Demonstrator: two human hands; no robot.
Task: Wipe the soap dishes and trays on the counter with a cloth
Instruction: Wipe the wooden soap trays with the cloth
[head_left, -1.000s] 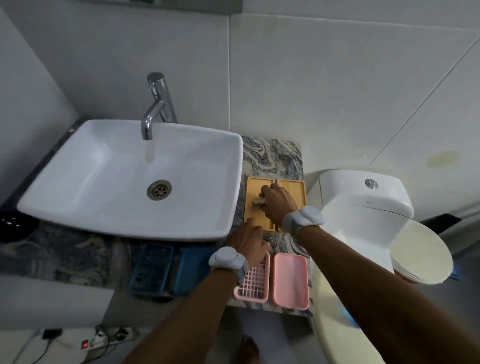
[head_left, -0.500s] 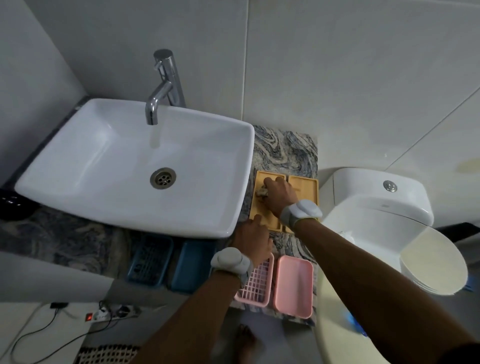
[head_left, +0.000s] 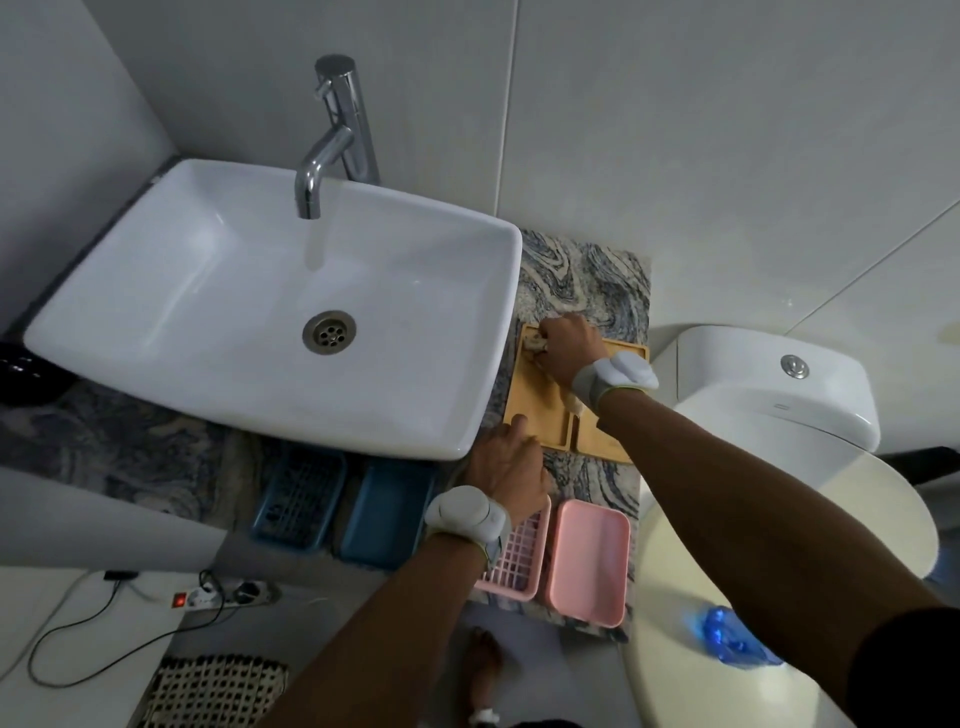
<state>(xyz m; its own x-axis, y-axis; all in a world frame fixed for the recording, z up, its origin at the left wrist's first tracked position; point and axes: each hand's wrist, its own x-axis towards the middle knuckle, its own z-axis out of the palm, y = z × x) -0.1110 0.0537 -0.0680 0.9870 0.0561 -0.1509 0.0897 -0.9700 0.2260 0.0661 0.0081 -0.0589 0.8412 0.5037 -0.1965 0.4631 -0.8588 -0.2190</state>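
On wooden tray (head_left: 540, 410): right hand (head_left: 566, 348) presses cloth (head_left: 535, 344); left hand (head_left: 511, 465) steadies.

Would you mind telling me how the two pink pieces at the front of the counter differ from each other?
The pink grid insert is an open lattice you can see through, while the pink tray has a solid, smooth bottom. The insert lies on the left, partly hidden under the left hand's wrist; the tray lies to its right, fully in view. Both are pink, rectangular, and lie flat side by side on the marbled counter.

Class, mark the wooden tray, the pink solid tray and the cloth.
wooden tray (head_left: 535, 410), head view, bare left compartment floor.
pink solid tray (head_left: 589, 564), head view, middle of its floor.
cloth (head_left: 535, 344), head view, bunched part under right hand.
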